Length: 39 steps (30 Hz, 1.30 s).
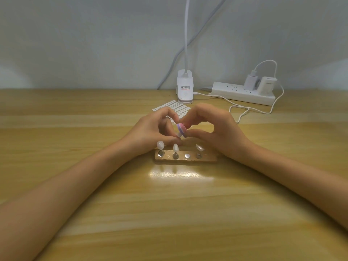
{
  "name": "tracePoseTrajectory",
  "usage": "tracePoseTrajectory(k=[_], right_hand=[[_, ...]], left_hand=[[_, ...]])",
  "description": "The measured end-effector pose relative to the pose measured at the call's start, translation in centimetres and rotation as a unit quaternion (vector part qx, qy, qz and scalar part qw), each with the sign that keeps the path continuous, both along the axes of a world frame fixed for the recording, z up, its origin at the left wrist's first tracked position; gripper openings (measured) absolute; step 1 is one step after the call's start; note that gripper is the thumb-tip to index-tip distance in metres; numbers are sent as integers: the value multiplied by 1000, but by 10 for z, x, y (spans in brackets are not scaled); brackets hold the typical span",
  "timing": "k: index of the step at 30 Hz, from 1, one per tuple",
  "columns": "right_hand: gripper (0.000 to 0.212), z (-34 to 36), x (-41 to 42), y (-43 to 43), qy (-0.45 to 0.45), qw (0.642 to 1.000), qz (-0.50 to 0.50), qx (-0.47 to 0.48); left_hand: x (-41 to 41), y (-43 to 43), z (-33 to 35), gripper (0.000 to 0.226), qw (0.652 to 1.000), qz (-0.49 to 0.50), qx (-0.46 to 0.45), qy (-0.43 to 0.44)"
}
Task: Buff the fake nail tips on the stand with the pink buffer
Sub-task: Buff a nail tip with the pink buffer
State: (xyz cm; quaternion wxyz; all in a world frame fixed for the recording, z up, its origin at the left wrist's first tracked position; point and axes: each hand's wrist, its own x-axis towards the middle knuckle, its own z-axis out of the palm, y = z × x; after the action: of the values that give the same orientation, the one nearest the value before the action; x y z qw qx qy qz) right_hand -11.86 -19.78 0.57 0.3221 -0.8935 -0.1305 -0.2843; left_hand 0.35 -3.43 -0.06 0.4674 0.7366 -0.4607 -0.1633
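**Buffer held just above the stand**

The right hand [216, 132] pinches the pink buffer [182, 129] between thumb and forefinger, just above and behind the stand [207, 158]. The left hand [150, 129] curls its fingers round a loose nail tip [178, 135] that touches the buffer. 3 nail tips [160, 145] sit on the stand; 1 socket [187, 155] is bare. Labels on the lamp base [185, 87] and charger [267, 85] are too blurred to read.

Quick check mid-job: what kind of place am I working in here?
Probably a home or hobby nail-art desk: a wooden table against a plain wall, a clip-on lamp, a power strip with chargers, and a nail tip stand.
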Motion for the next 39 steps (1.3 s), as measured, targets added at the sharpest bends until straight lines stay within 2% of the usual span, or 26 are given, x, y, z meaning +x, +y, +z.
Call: tracePoseTrajectory(k=[4,8,12,16,21,25,29,32,36,39], right_hand=[[13,0,0,-1,20,1000,0,-11],[13,0,0,3,-11,1000,8,0],[13,-1,0,-2,16,1000,0,-8],[12,0,0,1,-12,1000,10,-8],[16,1,2,-6,30,1000,9,0],[15,1,2,-1,-5,1000,22,5],[16,1,1,-8,34,999,13,2],[17,2,1,-3,-8,1000,20,6],[16,1,2,-8,24,1000,11,-17],[15,1,2,-5,-3,1000,17,-7]], left_hand=[[1,0,0,36,1000,-3,-4,1],[0,0,0,37,1000,-4,-5,-1],[0,0,0,35,1000,0,-10,-6],[-1,0,0,36,1000,3,-9,-11],[-1,0,1,33,1000,3,-8,-22],[-1,0,0,34,1000,2,-6,-19],[-1,0,0,32,1000,0,-6,-20],[-2,0,0,34,1000,4,-8,-16],[-1,0,0,32,1000,3,-6,-20],[-2,1,0,34,1000,6,-5,-18]])
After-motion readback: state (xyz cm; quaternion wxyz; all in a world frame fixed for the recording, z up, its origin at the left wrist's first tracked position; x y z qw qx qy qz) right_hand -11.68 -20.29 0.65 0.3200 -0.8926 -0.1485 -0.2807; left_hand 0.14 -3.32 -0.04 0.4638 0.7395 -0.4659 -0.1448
